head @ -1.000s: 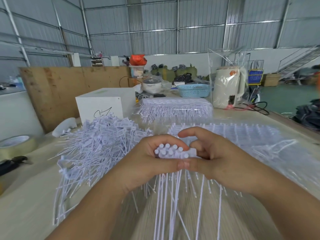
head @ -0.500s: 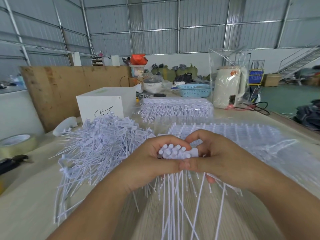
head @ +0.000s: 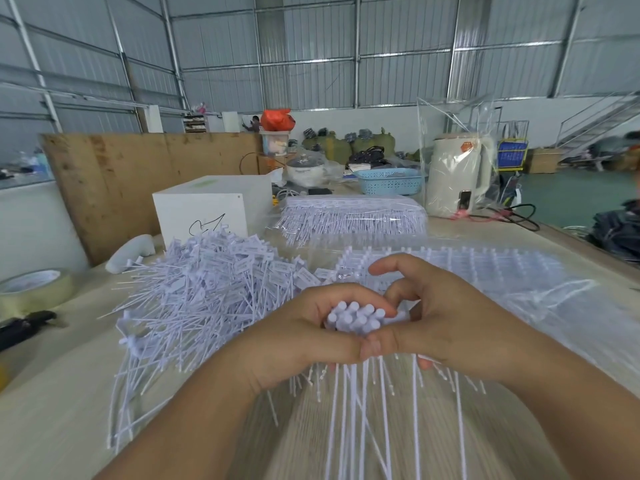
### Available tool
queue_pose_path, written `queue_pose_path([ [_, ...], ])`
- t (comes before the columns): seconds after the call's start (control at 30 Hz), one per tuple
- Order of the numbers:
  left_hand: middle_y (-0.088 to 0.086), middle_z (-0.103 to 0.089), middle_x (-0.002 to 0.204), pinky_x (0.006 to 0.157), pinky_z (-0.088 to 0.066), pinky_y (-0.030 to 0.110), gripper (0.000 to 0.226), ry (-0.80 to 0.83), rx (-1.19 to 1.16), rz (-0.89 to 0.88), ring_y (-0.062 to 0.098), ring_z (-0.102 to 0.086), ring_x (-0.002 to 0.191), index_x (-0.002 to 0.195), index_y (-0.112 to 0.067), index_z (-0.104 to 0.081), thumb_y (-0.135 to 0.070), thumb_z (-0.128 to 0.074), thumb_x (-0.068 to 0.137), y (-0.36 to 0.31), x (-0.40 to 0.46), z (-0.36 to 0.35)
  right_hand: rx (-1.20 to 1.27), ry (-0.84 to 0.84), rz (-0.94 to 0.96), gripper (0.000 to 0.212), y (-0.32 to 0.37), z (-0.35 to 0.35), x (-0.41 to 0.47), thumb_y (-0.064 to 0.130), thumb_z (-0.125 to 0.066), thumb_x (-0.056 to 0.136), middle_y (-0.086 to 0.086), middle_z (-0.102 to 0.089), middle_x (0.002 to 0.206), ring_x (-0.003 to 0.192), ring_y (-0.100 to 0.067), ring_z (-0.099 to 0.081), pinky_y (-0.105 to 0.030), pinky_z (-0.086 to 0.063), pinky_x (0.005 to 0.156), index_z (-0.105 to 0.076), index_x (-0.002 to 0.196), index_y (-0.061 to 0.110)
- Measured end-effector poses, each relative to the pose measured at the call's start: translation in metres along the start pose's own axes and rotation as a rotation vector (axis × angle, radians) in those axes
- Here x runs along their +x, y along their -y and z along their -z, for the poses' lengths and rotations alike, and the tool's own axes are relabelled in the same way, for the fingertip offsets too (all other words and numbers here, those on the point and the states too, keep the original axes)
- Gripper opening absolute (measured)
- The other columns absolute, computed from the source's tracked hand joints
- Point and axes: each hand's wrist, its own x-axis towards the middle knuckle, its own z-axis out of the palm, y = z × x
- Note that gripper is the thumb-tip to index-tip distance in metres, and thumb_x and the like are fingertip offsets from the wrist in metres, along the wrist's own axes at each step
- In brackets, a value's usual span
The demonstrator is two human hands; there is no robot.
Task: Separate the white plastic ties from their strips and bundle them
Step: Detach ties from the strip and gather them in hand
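Both hands meet in the middle, near the camera. The left hand [head: 304,327] is curled around a bunch of white ties [head: 356,318], with the round tops poking up. The right hand [head: 450,317] pinches the same bunch from the right side, maybe with its thumb. Long thin tails hang down. A big pile of loose ties [head: 207,289] lies to the left on the table [head: 52,410]

White ties on a pale wood-grain worktop

The ties [head: 356,318] and the loose pile [head: 207,282] are white with a faint lilac tint; the worktop [head: 52,410] is beige. The box [head: 207,209] is white with a black scribble, the basket [head: 391,180] light blue with a lattice pattern, the bag [head: 277,119] orange-red, the kettle [head: 457,174] cream.
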Motion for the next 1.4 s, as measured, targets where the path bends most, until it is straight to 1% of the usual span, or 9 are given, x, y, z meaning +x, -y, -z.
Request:
queue_pose_path([
  [0.13, -0.016, -0.070, 0.090, 0.075, -0.048, 0.014, 0.036, 0.038, -0.039, 0.010, 0.000, -0.064, 0.087, 0.094, -0.029, -0.074, -0.005, -0.072, 0.067, -0.001, -0.002, 0.006, -0.183, -0.010, -0.052, 0.053, 0.001, 0.001, -0.001, 0.066, -0.083, 0.047, 0.012, -0.049, 0.052, 0.047, -0.005, -0.044, -0.024, -0.033, 0.050, -0.057, 0.065, 0.023],
  [0.23, -0.013, -0.070, 0.084, 0.069, -0.049, 0.015, 0.033, -0.011, -0.080, 0.001, 0.002, -0.064, 0.079, 0.090, -0.026, -0.075, -0.001, -0.070, 0.070, -0.001, -0.003, 0.009, -0.225, -0.038, -0.041, 0.056, 0.004, 0.000, -0.001, 0.073, -0.072, 0.052, 0.013, -0.037, 0.045, 0.042, -0.004, -0.035, -0.019, -0.026, 0.044, -0.049, 0.055, 0.022],
  [0.5, -0.010, -0.069, 0.075, 0.056, -0.048, 0.012, 0.031, -0.017, -0.110, -0.021, 0.001, -0.062, 0.064, 0.083, -0.024, -0.075, 0.003, -0.069, 0.069, -0.001, -0.004, 0.008, -0.134, 0.081, 0.028, 0.047, 0.010, 0.000, -0.007, 0.071, -0.067, 0.061, 0.017, -0.045, 0.049, 0.047, -0.002, -0.039, -0.016, -0.028, 0.046, -0.054, 0.085, 0.033],
  [0.63, -0.002, -0.074, 0.087, 0.071, -0.052, 0.018, 0.031, -0.125, -0.115, -0.041, 0.009, -0.068, 0.080, 0.086, -0.023, -0.077, -0.002, -0.075, 0.065, 0.004, 0.000, 0.008, -0.154, 0.112, 0.048, 0.045, 0.011, 0.000, -0.008, 0.064, -0.077, 0.062, 0.022, -0.056, 0.067, 0.061, 0.004, -0.052, -0.012, -0.035, 0.053, -0.053, 0.085, 0.034],
  [0.77, 0.002, -0.073, 0.103, 0.079, -0.052, 0.022, 0.039, -0.070, -0.093, -0.016, 0.013, -0.068, 0.095, 0.097, -0.023, -0.075, 0.002, -0.072, 0.067, 0.006, 0.000, 0.006, -0.164, 0.076, 0.021, 0.050, 0.009, -0.001, -0.006, 0.065, -0.078, 0.057, 0.017, -0.065, 0.077, 0.069, -0.002, -0.061, -0.024, -0.043, 0.063, -0.054, 0.089, 0.035],
  [0.97, -0.007, -0.072, 0.097, 0.073, -0.051, 0.017, 0.031, 0.029, -0.145, 0.012, 0.006, -0.066, 0.089, 0.094, -0.027, -0.076, -0.011, -0.070, 0.068, 0.001, -0.003, 0.005, -0.200, 0.105, -0.017, 0.053, 0.006, -0.003, -0.004, 0.068, -0.080, 0.049, 0.026, -0.062, 0.081, 0.070, 0.006, -0.059, -0.017, -0.041, 0.061, -0.052, 0.087, 0.044],
  [1.07, -0.006, -0.072, 0.094, 0.077, -0.050, 0.017, 0.028, -0.094, 0.050, 0.006, 0.005, -0.065, 0.091, 0.084, -0.028, -0.076, -0.007, -0.075, 0.066, 0.005, 0.001, 0.000, -0.314, 0.085, -0.022, 0.053, 0.002, -0.004, -0.003, 0.066, -0.081, 0.051, 0.026, -0.061, 0.083, 0.069, 0.006, -0.058, -0.013, -0.040, 0.055, -0.050, 0.088, 0.044],
  [1.27, -0.009, -0.069, 0.072, 0.063, -0.051, 0.017, 0.028, -0.560, 0.092, -0.112, 0.005, -0.063, 0.066, 0.073, -0.027, -0.075, -0.002, -0.082, 0.063, 0.005, 0.007, 0.001, -0.193, -0.115, 0.003, 0.032, -0.006, -0.001, 0.003, 0.052, -0.076, 0.073, 0.019, -0.055, 0.054, 0.045, 0.000, -0.046, -0.016, -0.033, 0.049, -0.058, 0.084, 0.027],
  [1.4, -0.013, -0.069, 0.070, 0.060, -0.049, 0.013, 0.026, -0.576, 0.091, -0.132, 0.001, -0.063, 0.064, 0.069, -0.028, -0.075, -0.004, -0.083, 0.065, 0.001, 0.006, 0.000, -0.211, -0.129, 0.031, 0.031, -0.007, 0.000, 0.004, 0.043, -0.068, 0.085, 0.012, -0.045, 0.048, 0.043, -0.005, -0.038, -0.026, -0.031, 0.050, -0.055, 0.063, 0.025],
])
